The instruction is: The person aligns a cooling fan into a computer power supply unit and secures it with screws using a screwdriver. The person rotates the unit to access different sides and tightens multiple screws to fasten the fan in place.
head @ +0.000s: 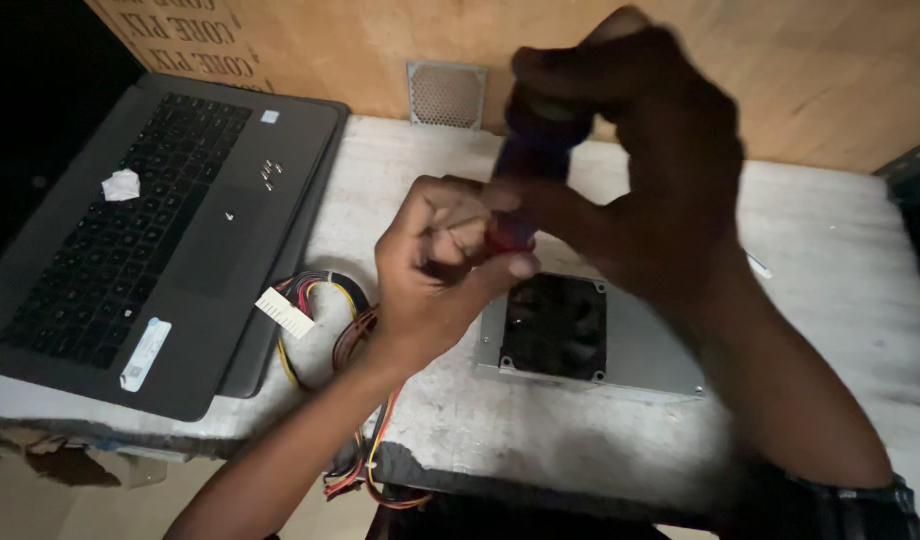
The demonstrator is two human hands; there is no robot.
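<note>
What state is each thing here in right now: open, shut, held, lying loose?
Laptop: lid open, screen dark, lying flat.
Small screws: loose on the laptop deck.
Power supply box: lying on the table, fan facing up.
Wire bundle: loose, white plug unconnected.
Screwdriver: held in both hands, blurred.
Left hand: closed on the screwdriver.
Right hand: closed on the screwdriver.

One laptop (150, 240), one power supply (590, 340), two hands (435, 270).

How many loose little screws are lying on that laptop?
About 5: a cluster of four small silver screws near the grey open laptop's keyboard, one below; others may be hidden.
</note>
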